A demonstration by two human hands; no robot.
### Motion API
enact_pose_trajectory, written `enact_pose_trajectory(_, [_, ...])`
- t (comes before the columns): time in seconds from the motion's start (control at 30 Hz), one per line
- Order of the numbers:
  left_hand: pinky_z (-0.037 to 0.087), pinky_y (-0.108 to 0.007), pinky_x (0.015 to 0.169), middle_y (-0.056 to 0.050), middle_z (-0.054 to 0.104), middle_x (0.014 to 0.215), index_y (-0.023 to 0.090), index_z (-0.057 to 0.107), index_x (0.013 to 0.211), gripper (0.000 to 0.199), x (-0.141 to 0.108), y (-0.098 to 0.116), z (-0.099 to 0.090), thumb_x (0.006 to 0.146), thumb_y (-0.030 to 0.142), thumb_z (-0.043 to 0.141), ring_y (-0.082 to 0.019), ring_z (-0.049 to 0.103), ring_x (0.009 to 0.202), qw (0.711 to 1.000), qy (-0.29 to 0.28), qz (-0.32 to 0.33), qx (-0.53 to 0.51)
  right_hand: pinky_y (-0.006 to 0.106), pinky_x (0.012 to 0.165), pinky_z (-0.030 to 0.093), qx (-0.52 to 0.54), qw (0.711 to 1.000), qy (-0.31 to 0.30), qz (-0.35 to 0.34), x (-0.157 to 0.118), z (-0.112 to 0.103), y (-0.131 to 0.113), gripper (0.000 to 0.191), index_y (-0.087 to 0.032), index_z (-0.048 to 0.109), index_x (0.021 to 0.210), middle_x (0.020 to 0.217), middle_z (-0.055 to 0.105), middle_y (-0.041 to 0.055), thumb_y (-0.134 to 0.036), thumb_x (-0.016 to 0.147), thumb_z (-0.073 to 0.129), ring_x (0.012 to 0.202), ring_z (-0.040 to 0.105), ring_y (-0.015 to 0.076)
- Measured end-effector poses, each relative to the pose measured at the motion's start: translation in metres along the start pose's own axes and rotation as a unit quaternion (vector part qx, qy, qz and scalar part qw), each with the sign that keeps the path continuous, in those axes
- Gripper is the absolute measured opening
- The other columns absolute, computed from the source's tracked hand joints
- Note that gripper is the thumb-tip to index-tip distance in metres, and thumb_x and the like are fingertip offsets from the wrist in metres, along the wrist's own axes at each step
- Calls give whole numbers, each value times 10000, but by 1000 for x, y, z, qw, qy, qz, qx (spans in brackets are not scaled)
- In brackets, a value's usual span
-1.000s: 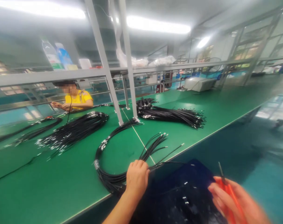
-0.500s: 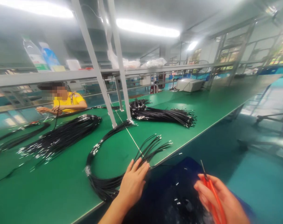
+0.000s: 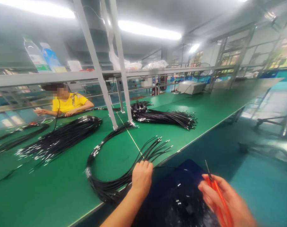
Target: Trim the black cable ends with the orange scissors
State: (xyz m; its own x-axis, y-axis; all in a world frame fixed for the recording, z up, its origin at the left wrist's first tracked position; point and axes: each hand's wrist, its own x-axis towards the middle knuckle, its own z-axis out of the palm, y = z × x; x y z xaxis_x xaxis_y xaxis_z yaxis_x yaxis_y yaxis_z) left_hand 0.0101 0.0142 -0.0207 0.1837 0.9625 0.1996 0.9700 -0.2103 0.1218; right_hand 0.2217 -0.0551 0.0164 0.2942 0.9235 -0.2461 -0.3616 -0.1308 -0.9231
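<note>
A curved bundle of black cables (image 3: 105,189) with light tips lies along the front edge of the green table (image 3: 181,134). My left hand (image 3: 142,177) is closed around the cables near their fanned-out right ends. Over to the lower right, my right hand (image 3: 221,197) holds a pair of orange-handled cutters (image 3: 219,195), their dark tip pointing up. Between and below my hands is a dark blue container (image 3: 189,168), with dark, shiny contents that are hard to make out.
A thick cable bundle (image 3: 167,118) lies beyond the curved one, and another (image 3: 63,138) on the left. Grey shelf posts (image 3: 123,63) rise from the table. A person in a yellow top (image 3: 71,102) is across it. A white box (image 3: 192,87) stands farther back.
My left hand has gone from fingers spread over the cables to closed around them, shifting slightly right. The other person's arms have moved apart. My right hand still holds the cutters.
</note>
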Motion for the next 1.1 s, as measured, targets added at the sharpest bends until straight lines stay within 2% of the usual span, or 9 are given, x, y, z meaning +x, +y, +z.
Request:
enact_pose_trajectory(0.2, [385, -244, 627, 15, 713, 795, 247, 650, 781, 95, 7, -12, -11, 853, 237, 589, -174, 652, 780, 995, -7, -83, -51, 225, 503, 408, -1, 1000, 6, -16, 3, -1, 0, 481, -198, 611, 897, 668, 658, -12, -376, 528, 864, 579, 513, 136])
enact_pose_trajectory(0.4, [407, -261, 636, -20, 725, 848, 230, 614, 905, 141, 15, -4, -26, 864, 156, 502, -201, 668, 804, 981, 25, -139, -136, 205, 461, 330, -59, 997, -13, -57, 4, 1, -3, 374, -200, 616, 880, 632, 620, -36, -388, 615, 802, 504, 455, 102])
enact_pose_trajectory(0.47, [427, -251, 642, -1, 720, 805, 230, 587, 953, 181, 17, 7, -35, 840, 119, 499, -182, 670, 763, 974, 25, -124, -186, 206, 444, 313, -65, 995, -27, -76, 4, 2, -5, 344, -203, 609, 879, 593, 584, -54, -389, 645, 779, 471, 434, 96])
enact_pose_trajectory(0.6, [458, -213, 630, 50, 687, 711, 244, 574, 916, 170, 11, 42, -54, 814, 121, 516, -138, 650, 667, 959, 7, -42, -281, 213, 432, 328, -51, 994, -57, -83, 3, 7, -7, 257, -205, 578, 855, 506, 497, -87, -364, 715, 725, 442, 422, 102])
enact_pose_trajectory(0.73, [477, -237, 714, 21, 704, 837, 249, 604, 887, 172, -8, 67, -60, 789, 126, 534, -162, 653, 795, 922, 17, 41, -385, 199, 410, 329, -34, 996, -58, -57, 1, 12, -4, 221, -199, 549, 837, 502, 482, -94, -299, 722, 708, 430, 404, 92])
enact_pose_trajectory(0.87, [474, -248, 659, -7, 669, 792, 240, 636, 796, 127, -21, 68, -56, 813, 162, 537, -174, 622, 733, 887, 30, 101, -450, 192, 408, 343, -5, 996, -57, -67, -8, 13, -4, 223, -204, 534, 879, 535, 511, -88, -274, 738, 691, 436, 413, 87])
enact_pose_trajectory(0.97, [441, -236, 573, -19, 609, 741, 213, 649, 731, 110, -26, 63, -50, 811, 204, 573, -163, 579, 658, 866, 32, 111, -487, 183, 410, 358, 26, 997, -13, -77, -19, 18, -2, 313, -212, 549, 889, 615, 587, -68, -243, 657, 757, 438, 448, 76])
enact_pose_trajectory(1.03, [410, -230, 533, -8, 568, 685, 189, 650, 702, 119, -29, 61, -48, 798, 235, 597, -146, 544, 594, 845, -1, 94, -527, 197, 439, 408, 50, 994, 22, -91, -26, 25, 1, 360, -220, 572, 879, 665, 641, -41, -218, 587, 784, 483, 516, 100])
enact_pose_trajectory(1.1, [388, -222, 511, 8, 537, 640, 169, 644, 677, 144, -32, 60, -46, 788, 257, 614, -128, 511, 544, 820, -59, 68, -565, 221, 528, 466, 72, 990, 37, -117, -32, 33, 3, 360, -227, 603, 866, 715, 675, -14, -186, 554, 779, 598, 586, 138])
